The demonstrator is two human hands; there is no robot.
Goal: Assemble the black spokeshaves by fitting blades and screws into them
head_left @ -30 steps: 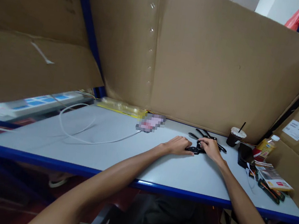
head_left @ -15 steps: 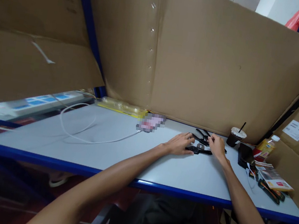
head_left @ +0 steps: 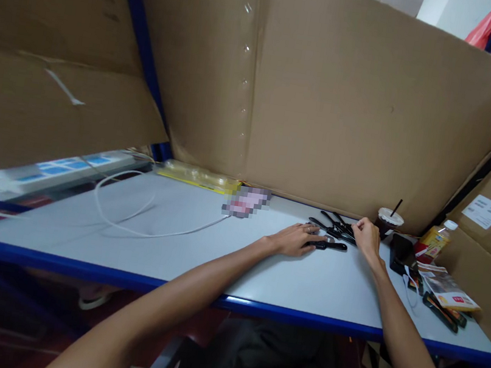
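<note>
Several black hair-clip-like or tool-like items (head_left: 336, 225) lie in a fanned pile on the white table. In front of them rests one more black item (head_left: 331, 245), its left end beside or under the fingers of my left hand (head_left: 296, 239). That hand lies palm down on the tabletop with its fingers spread. At the right edge of the pile, my right hand (head_left: 367, 236) has its thumb and fingers pinched together; whatever may be between the fingertips is too small to make out.
A dark drink cup (head_left: 388, 222), a black box-like object (head_left: 402, 254), a bottle (head_left: 435, 240) and a packet (head_left: 449, 288) stand or lie at the right. A cabled, blurred-out phone-like object (head_left: 247, 201) and a yellow-edged plastic pack (head_left: 200, 177) lie further left.
My right hand has moved slightly right, off the middle of the pile. The small grey piece between the black items no longer shows there. My left hand stays nearly in place.
</note>
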